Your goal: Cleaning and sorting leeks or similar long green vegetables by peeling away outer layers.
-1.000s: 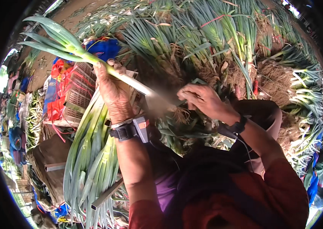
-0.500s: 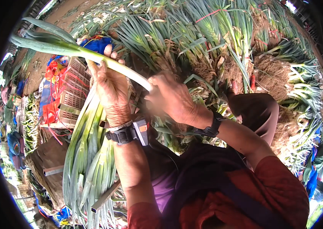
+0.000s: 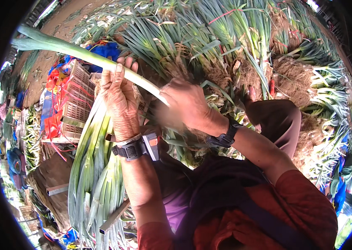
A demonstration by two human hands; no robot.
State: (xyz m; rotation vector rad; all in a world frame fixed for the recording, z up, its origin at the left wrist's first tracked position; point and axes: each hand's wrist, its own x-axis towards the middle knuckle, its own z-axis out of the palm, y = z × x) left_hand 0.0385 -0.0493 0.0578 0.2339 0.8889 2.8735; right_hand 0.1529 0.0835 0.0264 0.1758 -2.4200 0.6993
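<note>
A long leek [image 3: 80, 53] runs slantwise across the upper left, its green leaves at the far left and its white stalk toward the middle. My left hand [image 3: 120, 89], palm up, is closed around the stalk between thumb and fingers. My right hand [image 3: 190, 102] is curled closed at the white root end; its lower fingertips are blurred, and the root tip is hidden behind them. Beneath my left wrist, a bundle of trimmed leeks [image 3: 94, 175] hangs with its leaves downward, resting at a metal bar [image 3: 114, 216].
Tied bunches of leeks [image 3: 221, 37] with brown roots [image 3: 294, 79] stand across the far side and right. A pale plastic crate [image 3: 76, 100] with red ribbons [image 3: 55, 106] sits left of my left hand. My knee [image 3: 278, 121] juts out at right.
The leek has turned slightly, and its leaves now lie closer together. My left fingers have shifted their hold a little; my right hand stays at the root end.
</note>
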